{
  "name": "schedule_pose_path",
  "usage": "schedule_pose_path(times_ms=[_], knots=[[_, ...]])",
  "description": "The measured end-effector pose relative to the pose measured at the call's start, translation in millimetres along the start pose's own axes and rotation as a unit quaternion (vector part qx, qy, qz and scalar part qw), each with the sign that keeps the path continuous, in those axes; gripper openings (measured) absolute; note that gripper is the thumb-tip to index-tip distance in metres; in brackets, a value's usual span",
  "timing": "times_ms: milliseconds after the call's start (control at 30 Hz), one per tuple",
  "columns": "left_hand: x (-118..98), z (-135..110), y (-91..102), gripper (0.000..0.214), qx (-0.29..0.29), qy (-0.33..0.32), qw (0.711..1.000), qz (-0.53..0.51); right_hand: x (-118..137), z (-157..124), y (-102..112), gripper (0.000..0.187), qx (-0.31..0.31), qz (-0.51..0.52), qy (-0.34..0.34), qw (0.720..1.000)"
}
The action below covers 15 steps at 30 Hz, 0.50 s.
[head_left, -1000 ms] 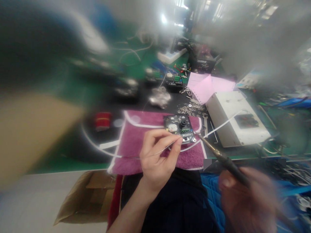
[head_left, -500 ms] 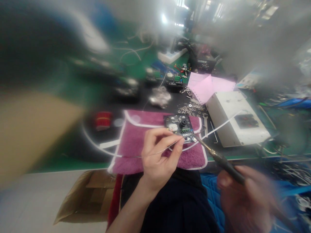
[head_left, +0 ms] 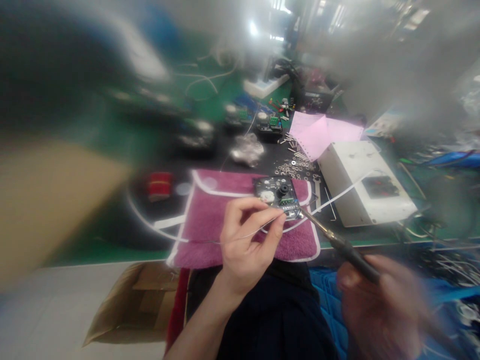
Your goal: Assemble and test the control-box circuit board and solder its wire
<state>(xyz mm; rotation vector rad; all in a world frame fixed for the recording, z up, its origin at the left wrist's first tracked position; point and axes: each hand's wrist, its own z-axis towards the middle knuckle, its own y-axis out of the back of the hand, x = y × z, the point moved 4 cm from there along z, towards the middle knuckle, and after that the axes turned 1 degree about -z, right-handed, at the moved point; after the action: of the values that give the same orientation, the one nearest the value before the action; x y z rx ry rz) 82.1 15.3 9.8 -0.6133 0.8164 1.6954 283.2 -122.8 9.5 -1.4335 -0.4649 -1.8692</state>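
Note:
Between thumb and forefinger, my left hand (head_left: 249, 237) pinches a thin solder wire (head_left: 245, 235) whose end reaches the lower edge of a black circuit board (head_left: 273, 188). The board lies on a folded purple towel (head_left: 208, 220) with white edging and carries a black round part and a row of pins. My right hand (head_left: 386, 305), blurred, is closed around the dark handle of a soldering iron (head_left: 347, 250). The iron's tip is at the board's lower right corner, close to my left fingertips. Part of the board's near edge is hidden by those fingers.
Right of the towel stands a white box (head_left: 360, 185) with a white cable running from it. Behind the board lie loose washers (head_left: 294, 167), crumpled foil (head_left: 247, 150) and pink paper sheets (head_left: 318, 132). A red spool (head_left: 159, 186) is at left, with a cardboard box (head_left: 131, 305) below.
Almost nothing differs. Both hands hold nearly the same positions, with only a very slight shift of the fingers and the soldering iron.

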Motion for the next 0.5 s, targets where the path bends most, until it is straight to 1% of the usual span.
schedule_pose_path(times_ms=[200,333,500], knots=[[-1.4,0.3,-0.2,0.022,0.002,-0.006,1.000,0.003,1.9,0.6,-3.7,0.024,0.005,-0.020,0.010,1.000],[-1.6,0.2,-0.6,0.022,0.004,-0.009,1.000,0.009,4.5,1.7,-6.7,0.024,0.005,-0.019,0.023,1.000],[-1.5,0.1,-1.0,0.023,0.006,-0.011,1.000,0.017,2.5,2.2,-8.0,0.023,0.003,-0.006,-0.001,1.000]])
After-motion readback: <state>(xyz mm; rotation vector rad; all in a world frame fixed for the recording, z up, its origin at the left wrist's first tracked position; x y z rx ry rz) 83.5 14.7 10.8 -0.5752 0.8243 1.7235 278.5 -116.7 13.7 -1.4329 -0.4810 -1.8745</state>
